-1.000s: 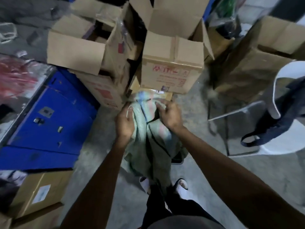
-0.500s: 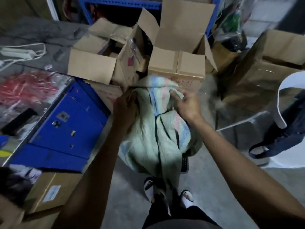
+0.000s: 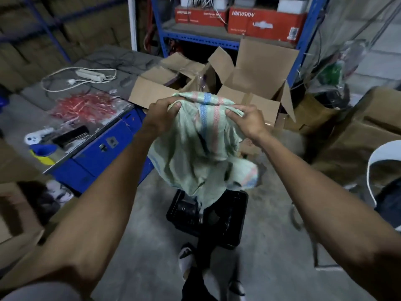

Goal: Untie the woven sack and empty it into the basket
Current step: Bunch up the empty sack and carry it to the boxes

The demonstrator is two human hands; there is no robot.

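Item: woven sack (image 3: pixel 195 148), centre frame, hanging inverted over my black basket (image 3: pixel 236 213) at lower centre. Left hand (image 3: pixel 161 115) and right hand (image 3: pixel 249 120) each clutch an upper corner. Seems limp, light, slippery; I'd grip bunched corners.

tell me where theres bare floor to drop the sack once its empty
Bare floor lies right of the basket, out to the white chair. A narrower strip runs between the basket and the blue cabinet. Behind the sack, held up by the left hand and right hand, open boxes crowd the floor.
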